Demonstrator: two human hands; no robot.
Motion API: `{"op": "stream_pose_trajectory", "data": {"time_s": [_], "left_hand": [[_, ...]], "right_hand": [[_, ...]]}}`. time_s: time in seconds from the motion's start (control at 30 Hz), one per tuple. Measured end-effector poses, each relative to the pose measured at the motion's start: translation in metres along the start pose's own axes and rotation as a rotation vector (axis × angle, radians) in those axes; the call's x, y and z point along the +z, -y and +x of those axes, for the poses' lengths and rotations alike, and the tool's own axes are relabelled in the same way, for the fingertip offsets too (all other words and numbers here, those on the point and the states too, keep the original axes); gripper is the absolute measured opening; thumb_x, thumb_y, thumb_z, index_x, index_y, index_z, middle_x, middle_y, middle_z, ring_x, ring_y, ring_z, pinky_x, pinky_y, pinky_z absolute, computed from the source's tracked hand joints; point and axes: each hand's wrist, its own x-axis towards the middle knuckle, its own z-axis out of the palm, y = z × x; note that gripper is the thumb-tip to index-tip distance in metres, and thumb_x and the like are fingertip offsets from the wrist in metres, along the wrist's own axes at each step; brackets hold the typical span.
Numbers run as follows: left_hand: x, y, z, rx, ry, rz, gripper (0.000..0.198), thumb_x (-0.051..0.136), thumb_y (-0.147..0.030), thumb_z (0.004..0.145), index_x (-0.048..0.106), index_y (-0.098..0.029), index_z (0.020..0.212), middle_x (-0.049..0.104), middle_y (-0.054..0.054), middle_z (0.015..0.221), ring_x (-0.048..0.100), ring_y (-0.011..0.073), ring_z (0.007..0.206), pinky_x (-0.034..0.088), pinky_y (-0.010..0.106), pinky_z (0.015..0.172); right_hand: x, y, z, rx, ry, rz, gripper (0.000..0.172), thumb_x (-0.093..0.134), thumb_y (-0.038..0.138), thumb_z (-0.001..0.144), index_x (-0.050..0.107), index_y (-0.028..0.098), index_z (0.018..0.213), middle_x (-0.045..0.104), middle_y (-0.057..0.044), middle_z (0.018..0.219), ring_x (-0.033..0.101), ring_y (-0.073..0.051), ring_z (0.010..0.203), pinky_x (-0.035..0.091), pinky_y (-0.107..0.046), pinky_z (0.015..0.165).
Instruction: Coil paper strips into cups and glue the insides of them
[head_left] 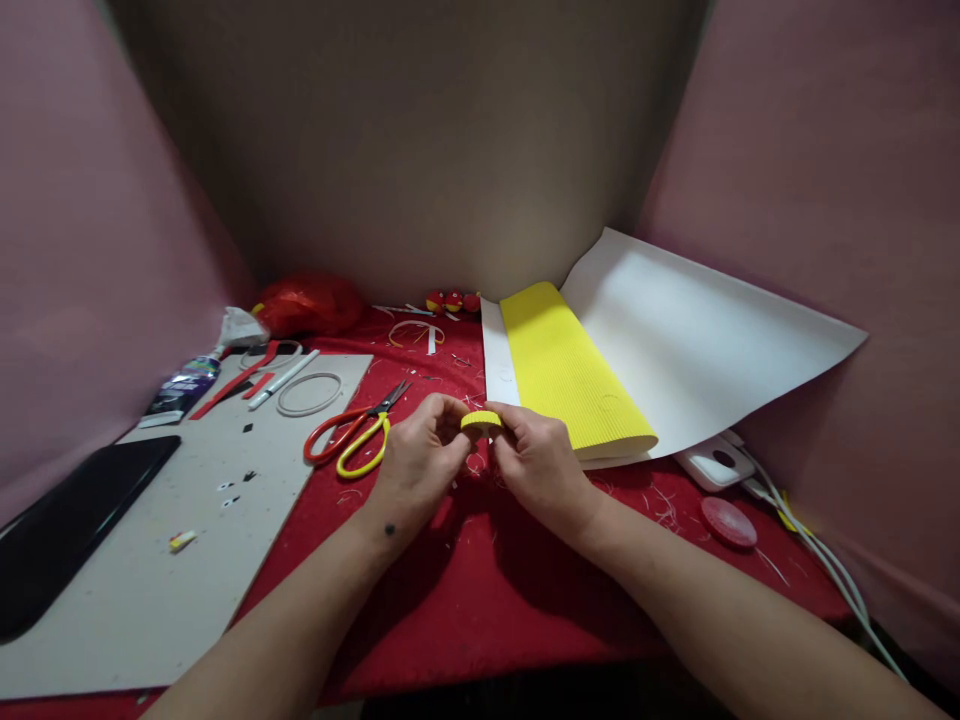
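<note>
Between my two hands, above the red cloth (450,620), is a small ridged yellow paper piece (481,420), bent into a low curved shape. My left hand (424,450) pinches its left end, and my right hand (536,450) pinches the right end. Just left of my left hand lie scissors (360,430) with one red and one yellow handle, their blades partly spread. Beyond my right hand rests a ridged yellow sheet (574,370), curled over at its near edge, on a large white sheet (697,345).
At left, a grey board (217,590) carries a black tablet-like slab (82,530), a glue tube (180,390), a white pen (283,380) and a ring (309,394). Small red figures (453,300) and a red bag (311,303) sit at the back. A white device (716,462) with cables lies right.
</note>
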Motion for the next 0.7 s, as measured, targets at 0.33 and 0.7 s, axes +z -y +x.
{"op": "stream_pose_trajectory", "data": {"time_s": [0.33, 0.7], "left_hand": [[0.001, -0.0012, -0.0019, 0.089, 0.007, 0.077, 0.009, 0.056, -0.023, 0.074, 0.054, -0.019, 0.081, 0.062, -0.001, 0.071, 0.058, 0.0125, 0.059, 0.045, 0.024, 0.057], [-0.002, 0.0065, -0.0015, 0.037, -0.013, 0.004, 0.007, 0.057, -0.02, 0.07, 0.056, -0.02, 0.077, 0.06, -0.002, 0.067, 0.054, 0.0116, 0.057, 0.043, 0.022, 0.055]], "right_hand": [[-0.0016, 0.0017, 0.0017, 0.074, 0.026, 0.116, 0.033, 0.045, 0.003, 0.072, 0.068, 0.017, 0.09, 0.07, -0.004, 0.079, 0.063, -0.015, 0.069, 0.049, -0.027, 0.068], [0.0048, -0.0022, 0.0018, 0.045, 0.052, 0.092, 0.035, 0.044, 0.002, 0.071, 0.067, 0.018, 0.092, 0.07, -0.004, 0.082, 0.064, -0.016, 0.072, 0.049, -0.026, 0.069]]}}
